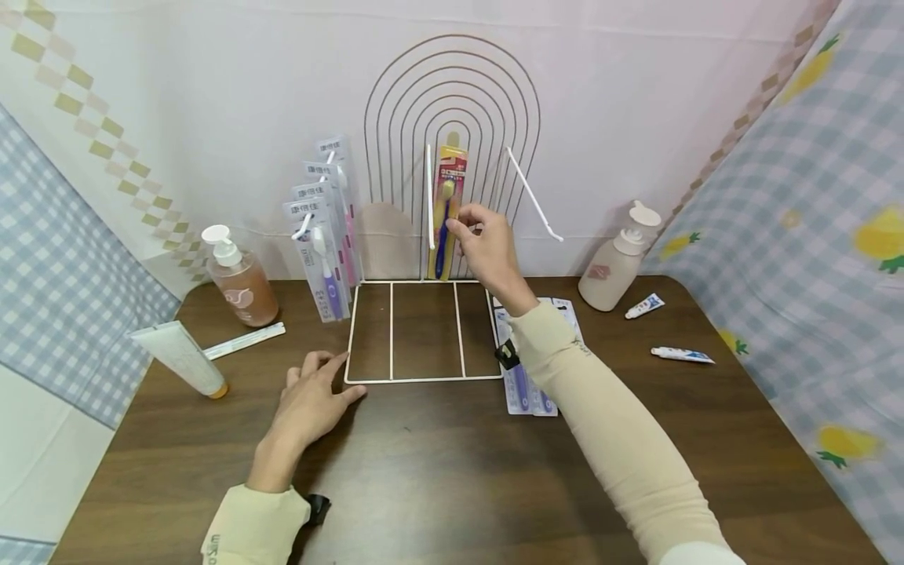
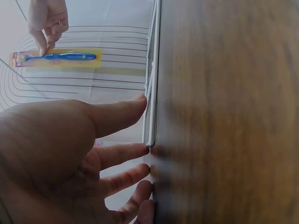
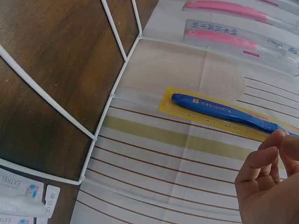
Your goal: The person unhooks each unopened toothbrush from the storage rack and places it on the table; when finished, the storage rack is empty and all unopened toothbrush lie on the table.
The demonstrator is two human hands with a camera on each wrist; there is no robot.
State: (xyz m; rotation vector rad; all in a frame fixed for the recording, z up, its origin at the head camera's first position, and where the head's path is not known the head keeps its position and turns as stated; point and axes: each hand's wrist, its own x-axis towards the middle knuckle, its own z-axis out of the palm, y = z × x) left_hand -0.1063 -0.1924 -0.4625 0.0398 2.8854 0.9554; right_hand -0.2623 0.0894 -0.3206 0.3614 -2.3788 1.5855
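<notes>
A: White wire display rack [image 1: 424, 329] with the arched back on the brown wooden tabletop [image 1: 452, 471]. We see the yellow-carded blue toothbrush pack [image 1: 447, 212] upright against the arch, hung on or beside the middle white peg [image 1: 428, 196]; we can't tell which.

B: Right hand [image 1: 487, 247]?

A: Up at the pack's right edge, thumb and forefinger drawn together at the card. In the right wrist view the fingertips [image 3: 275, 140] sit at the brush's handle end, and we read it as a light pinch, not a full grip. Pack [image 3: 224, 112] looks flat against the striped backing there.

B: Left hand [image 1: 311, 400]?

A: Flat on the tabletop, fingers relaxed and spread, holding nothing. Fingertips [image 2: 135, 151] touch the rack's front left corner.

B: Risks?

A: We judge the pack could slip off the peg or tip forward if the pinch lets go before the card is seated. The rack is light wire, so a push from the right hand might shove it back; the left hand at the corner looks too loose to stop that.

B: Neighbours?

A: Clear-boxed toothbrushes with pink and purple handles [image 1: 325, 227] on the left peg, well clear. Right white peg [image 1: 534, 196] bare, close to the right wrist; a snag there could jolt the rack.
</notes>
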